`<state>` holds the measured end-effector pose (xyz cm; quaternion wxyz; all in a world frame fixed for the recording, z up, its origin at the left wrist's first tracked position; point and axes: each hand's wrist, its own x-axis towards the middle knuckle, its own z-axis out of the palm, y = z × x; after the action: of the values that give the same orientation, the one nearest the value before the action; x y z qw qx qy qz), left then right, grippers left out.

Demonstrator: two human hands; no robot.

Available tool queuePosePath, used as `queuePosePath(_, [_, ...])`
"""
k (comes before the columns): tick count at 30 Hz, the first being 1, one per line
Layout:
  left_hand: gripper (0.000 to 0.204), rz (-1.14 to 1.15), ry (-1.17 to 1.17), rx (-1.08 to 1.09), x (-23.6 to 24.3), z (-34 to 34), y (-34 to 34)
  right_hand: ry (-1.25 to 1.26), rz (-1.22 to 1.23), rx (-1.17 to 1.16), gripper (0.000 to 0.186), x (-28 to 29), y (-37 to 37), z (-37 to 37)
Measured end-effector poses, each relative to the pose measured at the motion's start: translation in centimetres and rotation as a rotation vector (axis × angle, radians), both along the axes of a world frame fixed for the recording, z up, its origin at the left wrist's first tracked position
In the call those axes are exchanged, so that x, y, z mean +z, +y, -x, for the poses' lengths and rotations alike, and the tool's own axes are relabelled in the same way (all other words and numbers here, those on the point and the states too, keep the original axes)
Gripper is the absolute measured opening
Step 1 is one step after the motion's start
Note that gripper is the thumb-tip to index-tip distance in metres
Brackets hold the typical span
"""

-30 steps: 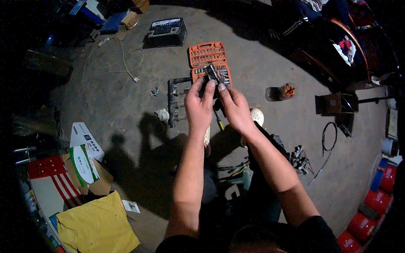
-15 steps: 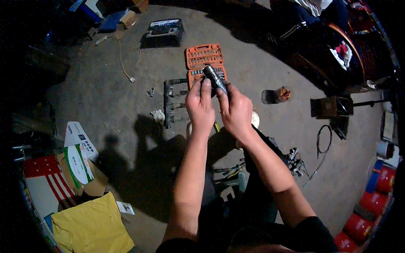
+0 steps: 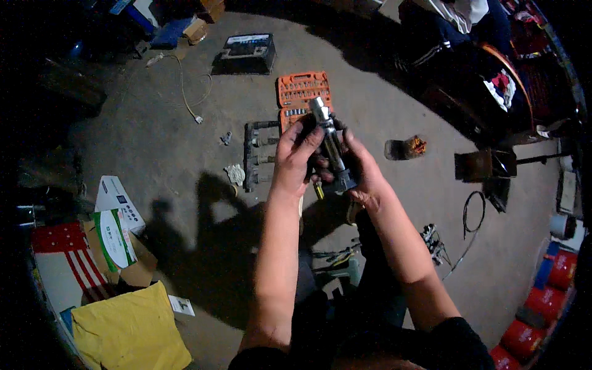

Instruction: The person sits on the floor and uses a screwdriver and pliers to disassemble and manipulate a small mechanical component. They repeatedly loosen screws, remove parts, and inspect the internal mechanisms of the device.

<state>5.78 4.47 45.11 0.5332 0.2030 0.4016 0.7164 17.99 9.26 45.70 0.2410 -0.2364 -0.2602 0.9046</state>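
My left hand (image 3: 293,154) and my right hand (image 3: 364,166) both grip a long metal cylindrical part (image 3: 334,148), silver at the top and dark at the lower end, held tilted with fingertips around it. The fingertips look blackened. Beyond it an open orange socket case (image 3: 303,86) lies on the floor, partly hidden by my hands. Left of them lies a dark bar with several short branches (image 3: 248,160). A white crumpled bundle (image 3: 235,174) and a small grey piece (image 3: 226,138) are beside it. A yellow-handled tool (image 3: 319,190) shows below my hands.
A black battery (image 3: 245,55) and a cable (image 3: 191,108) lie farther back. Cardboard packaging (image 3: 126,265) and a yellow package (image 3: 129,327) are at lower left, red drums (image 3: 524,339) at lower right. A metal box (image 3: 484,163) and a metal assembly (image 3: 435,243) sit at right.
My right hand has moved outward and down along the metal part, which now shows more of its length and stands more upright. My left thumb has shifted down onto its side.
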Motion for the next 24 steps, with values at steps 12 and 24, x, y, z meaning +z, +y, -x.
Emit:
queuePosePath(12, [0.04, -0.063, 0.259, 0.153, -0.4, -0.3, 0.6, -0.452, -0.67, 0.085, 0.037, 0.1, 0.6, -0.6])
queuePosePath(24, [0.027, -0.019, 0.193, 0.126, -0.7, 0.3, 0.3, -0.308, -0.355, 0.008, 0.034, -0.4, 0.4, -0.7])
